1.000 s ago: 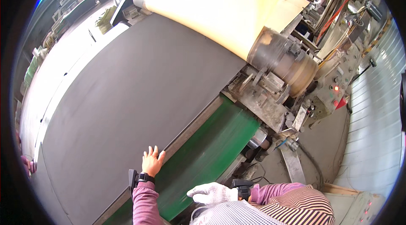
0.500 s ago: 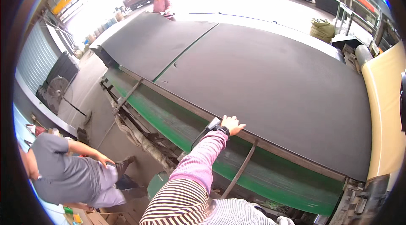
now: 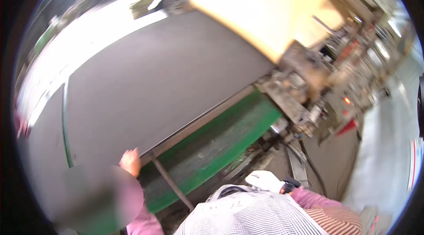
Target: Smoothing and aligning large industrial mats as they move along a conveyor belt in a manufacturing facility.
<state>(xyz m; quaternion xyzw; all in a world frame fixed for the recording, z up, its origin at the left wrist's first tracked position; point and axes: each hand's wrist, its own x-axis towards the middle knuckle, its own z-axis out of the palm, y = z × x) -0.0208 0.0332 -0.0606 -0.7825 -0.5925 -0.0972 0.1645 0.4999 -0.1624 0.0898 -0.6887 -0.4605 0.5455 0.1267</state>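
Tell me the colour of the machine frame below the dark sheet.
Green; the machine frame shows best in the head view.

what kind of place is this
Most likely a factory floor. A wide dark sheet lies on a green machine bed, a big tan roll feeds it, and greasy machinery sits at the end. The left hand rests on the sheet's edge.
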